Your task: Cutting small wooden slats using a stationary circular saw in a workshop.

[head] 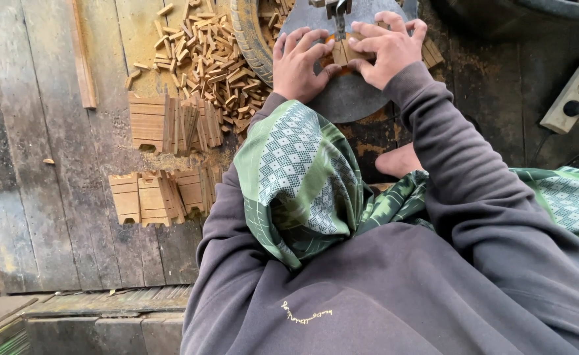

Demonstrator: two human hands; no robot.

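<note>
Wooden floor point(53, 197), left edge to right: two stacks of notched blocks point(164, 125) and point(151, 197) near the middle boards; loose pile of short cut pieces point(214, 59) toward the far edge, heaped against an old tyre point(249, 33), with more pieces visible inside its ring. Dark metal saw table point(348, 98) next. Left hand point(297, 66) and right hand point(388, 47) pressed flat, fingers spread, pinning a small wooden block point(343, 52) at the blade point(339, 16); neither hand closed around it. Step judged: cutting in progress. Next move judged to call for a steady feed, fingertips kept off the blade. Power strip point(575, 92) at far right.
</note>
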